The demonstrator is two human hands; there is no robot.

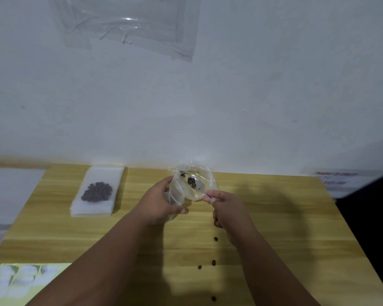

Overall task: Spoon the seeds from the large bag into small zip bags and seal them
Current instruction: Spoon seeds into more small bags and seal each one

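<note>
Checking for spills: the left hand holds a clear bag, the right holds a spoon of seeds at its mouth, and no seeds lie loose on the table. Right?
Not quite. Four loose seeds lie on the table by the right forearm, as the head view shows. The left hand does hold the clear bag, the right hand the spoon.

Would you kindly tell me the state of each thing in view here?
clear bag: upright, mouth held open by the left hand.
spoon: loaded with seeds, inside the bag's mouth, pinched by the right hand.
filled small bag: flat on the stack; seal unclear.
loose seeds: spilled on the table.
</note>
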